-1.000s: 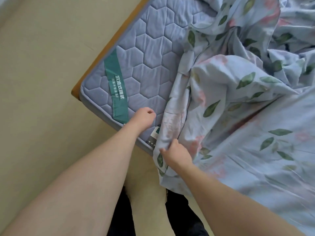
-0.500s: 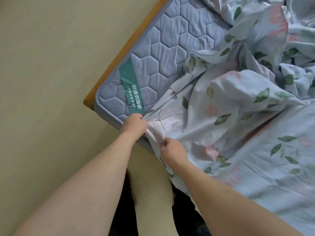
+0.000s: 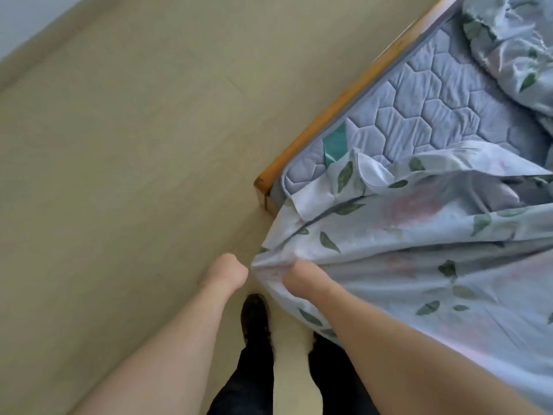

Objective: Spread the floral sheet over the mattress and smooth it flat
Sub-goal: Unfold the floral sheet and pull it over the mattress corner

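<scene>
Sheet pulled out past the mattress corner, spreading only partly done.

Both fists curled tight at the gathered edge of the floral sheet [image 3: 419, 250]: left hand [image 3: 229, 269] closed at the bunched tip, cloth inside it not plainly visible, right hand [image 3: 302, 275] gripping a fold just beside. Held taut off the near corner of the mattress [image 3: 425, 112], hanging over the floor [image 3: 119, 175] rather than lying on the bed. Near corner draped loosely, with one flap turned back. Wide band of quilted top along the wooden frame [image 3: 329, 115] bare, green label [image 3: 335, 145] half covered. More of the sheet crumpled in a heap at the far upper right. Judged less than halfway: corner yet to be set down, heap yet to be drawn out, no smoothing begun.
</scene>
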